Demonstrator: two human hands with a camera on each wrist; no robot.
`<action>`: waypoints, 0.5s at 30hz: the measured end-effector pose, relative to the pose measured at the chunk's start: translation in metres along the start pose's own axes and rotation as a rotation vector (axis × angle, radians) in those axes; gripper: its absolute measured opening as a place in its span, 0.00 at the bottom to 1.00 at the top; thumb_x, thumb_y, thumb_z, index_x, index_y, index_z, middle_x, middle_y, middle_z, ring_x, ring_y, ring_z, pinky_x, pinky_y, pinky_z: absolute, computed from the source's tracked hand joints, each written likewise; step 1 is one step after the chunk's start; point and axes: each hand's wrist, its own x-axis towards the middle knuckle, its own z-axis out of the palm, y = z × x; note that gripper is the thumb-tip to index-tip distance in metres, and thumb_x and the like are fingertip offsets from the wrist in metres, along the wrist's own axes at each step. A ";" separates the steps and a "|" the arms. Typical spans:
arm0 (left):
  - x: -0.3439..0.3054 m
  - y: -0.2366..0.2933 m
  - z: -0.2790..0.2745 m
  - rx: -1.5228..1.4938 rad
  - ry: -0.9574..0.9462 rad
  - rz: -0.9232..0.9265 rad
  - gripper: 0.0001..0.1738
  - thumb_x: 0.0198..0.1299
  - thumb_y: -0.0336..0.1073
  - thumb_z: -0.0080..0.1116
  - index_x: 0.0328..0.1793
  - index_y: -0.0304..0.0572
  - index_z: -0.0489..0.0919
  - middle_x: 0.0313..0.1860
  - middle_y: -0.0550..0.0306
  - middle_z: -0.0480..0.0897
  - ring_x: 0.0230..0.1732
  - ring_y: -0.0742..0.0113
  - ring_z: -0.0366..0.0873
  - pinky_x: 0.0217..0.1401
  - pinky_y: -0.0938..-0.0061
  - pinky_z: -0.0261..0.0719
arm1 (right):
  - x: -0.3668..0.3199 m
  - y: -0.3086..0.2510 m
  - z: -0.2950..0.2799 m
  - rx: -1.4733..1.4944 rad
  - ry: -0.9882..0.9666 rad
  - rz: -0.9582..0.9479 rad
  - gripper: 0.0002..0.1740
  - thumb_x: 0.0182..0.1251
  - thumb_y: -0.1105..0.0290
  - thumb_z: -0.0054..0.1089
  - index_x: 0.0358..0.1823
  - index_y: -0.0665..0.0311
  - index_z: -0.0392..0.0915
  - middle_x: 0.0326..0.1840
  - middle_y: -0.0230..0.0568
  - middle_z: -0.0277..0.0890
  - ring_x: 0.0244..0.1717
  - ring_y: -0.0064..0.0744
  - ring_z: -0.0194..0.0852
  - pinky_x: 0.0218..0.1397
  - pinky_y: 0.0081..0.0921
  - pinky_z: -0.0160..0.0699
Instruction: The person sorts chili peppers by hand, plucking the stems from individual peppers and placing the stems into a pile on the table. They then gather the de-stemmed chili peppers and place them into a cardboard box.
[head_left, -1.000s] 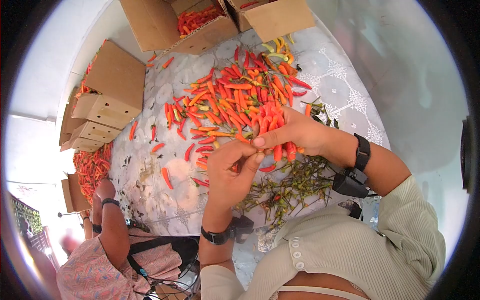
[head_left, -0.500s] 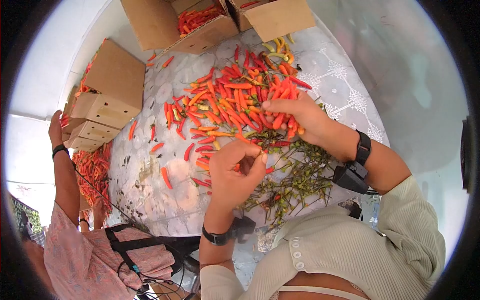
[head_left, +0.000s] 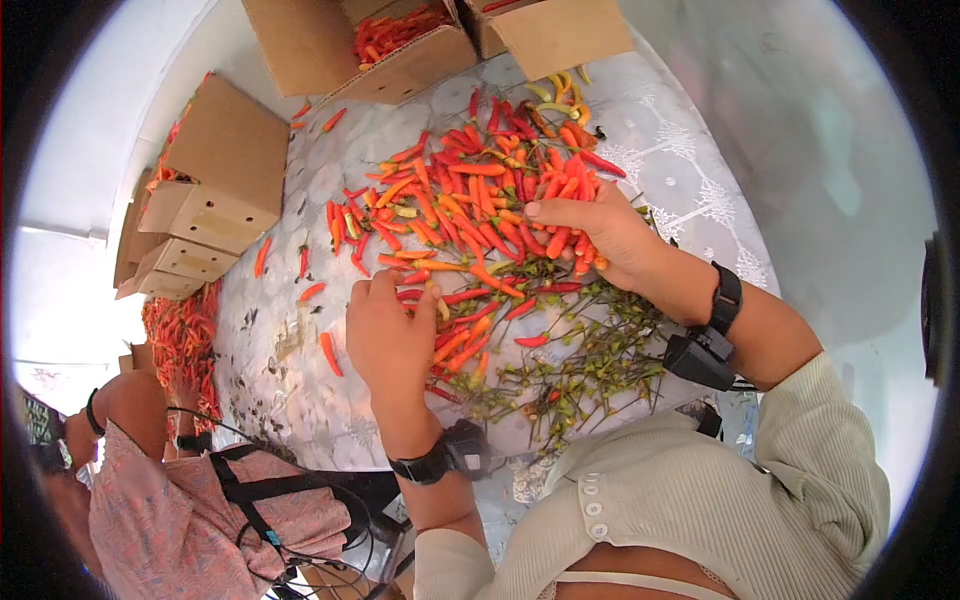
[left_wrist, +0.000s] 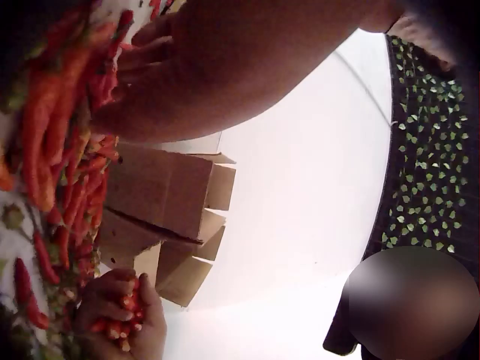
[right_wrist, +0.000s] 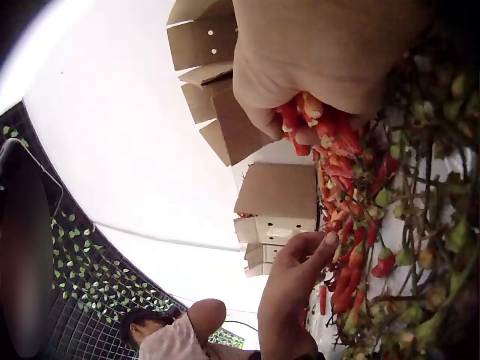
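Observation:
A pile of red and orange chili peppers point(head_left: 470, 210) covers the middle of the table. At its near left edge, my left hand point(head_left: 390, 340) reaches over loose peppers, fingers slightly bent and touching them; the right wrist view shows its thumb and finger point(right_wrist: 289, 289) beside the peppers. Whether it pinches one is unclear. My right hand point(head_left: 615, 235) grips a bunch of red peppers point(head_left: 570, 185) over the pile's right side; the left wrist view shows this hand point(left_wrist: 150, 322) curled round them, stemless ends facing out. Green stems point(head_left: 600, 370) lie heaped nearer my body.
Cardboard boxes with peppers stand at the back point(head_left: 420, 75) and left point(head_left: 225, 150). More peppers point(head_left: 185, 340) lie heaped at the left, beside another person in a patterned top point(head_left: 150, 510). Yellow peppers point(head_left: 560, 100) lie at the pile's far right. A few loose peppers dot the table's left part.
My hands, together a second ago, are apart. The right moved up and right with its bunch; the left moved left to the pile's edge. The other person's arm rose, then came down.

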 end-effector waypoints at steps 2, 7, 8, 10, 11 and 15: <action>0.001 -0.003 0.002 -0.063 -0.085 -0.055 0.19 0.51 0.47 0.66 0.40 0.42 0.79 0.35 0.49 0.78 0.38 0.51 0.78 0.39 0.60 0.74 | 0.001 0.001 0.002 -0.001 -0.001 -0.005 0.10 0.55 0.69 0.68 0.34 0.61 0.76 0.24 0.34 0.77 0.18 0.22 0.74 0.17 0.16 0.65; 0.003 0.000 0.005 -0.124 -0.203 -0.024 0.16 0.52 0.45 0.65 0.38 0.41 0.78 0.29 0.52 0.80 0.35 0.52 0.79 0.36 0.60 0.75 | 0.000 -0.003 0.002 -0.003 -0.008 -0.008 0.10 0.54 0.70 0.68 0.34 0.61 0.76 0.23 0.35 0.77 0.17 0.23 0.73 0.15 0.17 0.63; 0.002 0.000 0.005 -0.140 -0.208 -0.021 0.16 0.52 0.44 0.65 0.38 0.41 0.78 0.29 0.52 0.80 0.35 0.52 0.80 0.36 0.60 0.75 | -0.001 -0.003 0.002 -0.010 -0.005 -0.011 0.10 0.54 0.70 0.68 0.34 0.61 0.76 0.23 0.35 0.77 0.17 0.23 0.73 0.15 0.17 0.63; 0.002 -0.003 0.011 -0.205 -0.210 0.006 0.14 0.53 0.43 0.64 0.38 0.40 0.78 0.30 0.51 0.81 0.33 0.51 0.80 0.36 0.60 0.76 | 0.001 0.000 0.000 -0.019 -0.002 -0.011 0.10 0.54 0.70 0.68 0.34 0.62 0.75 0.23 0.35 0.77 0.17 0.23 0.73 0.15 0.17 0.63; 0.001 -0.004 0.013 -0.238 -0.209 0.020 0.14 0.53 0.42 0.63 0.37 0.40 0.78 0.30 0.51 0.82 0.33 0.51 0.80 0.36 0.60 0.76 | 0.000 0.001 0.000 -0.012 -0.003 -0.018 0.10 0.54 0.70 0.68 0.34 0.62 0.76 0.23 0.35 0.77 0.17 0.23 0.73 0.15 0.17 0.63; 0.002 -0.003 0.014 -0.301 -0.158 0.094 0.10 0.57 0.36 0.59 0.41 0.38 0.76 0.32 0.49 0.82 0.32 0.50 0.80 0.36 0.62 0.76 | 0.000 0.002 -0.001 -0.016 -0.032 -0.025 0.12 0.53 0.67 0.70 0.34 0.61 0.75 0.24 0.33 0.76 0.17 0.20 0.73 0.16 0.14 0.63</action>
